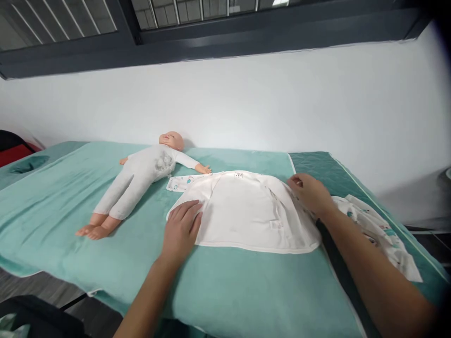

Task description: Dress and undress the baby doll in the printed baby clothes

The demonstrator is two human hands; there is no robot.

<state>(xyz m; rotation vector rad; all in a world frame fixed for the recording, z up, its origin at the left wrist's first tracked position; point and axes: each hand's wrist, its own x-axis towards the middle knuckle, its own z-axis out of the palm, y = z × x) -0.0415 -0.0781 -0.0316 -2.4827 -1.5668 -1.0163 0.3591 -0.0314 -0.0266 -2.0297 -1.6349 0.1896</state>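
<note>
A white baby shirt (243, 216) with a light trim is spread open on the green sheet, its plain inside up. One patterned sleeve (179, 183) sticks out at its far left. My left hand (183, 223) lies flat on the shirt's left edge, fingers stretched out. At the opposite edge, my right hand (310, 190) is closed, with thumb and fingers pinched at the shirt's upper right side; the exact grip is partly hidden. A baby doll (141, 173) in a white body suit lies on its back to the left, one hand close to the sleeve.
Light green sheet (246, 286) covers the bed, with a darker green quilted cover (313, 164) at the right. Another patterned white garment (377, 230) lies crumpled beside my right forearm. A white wall (246, 103) and a dark window frame (246, 40) stand behind.
</note>
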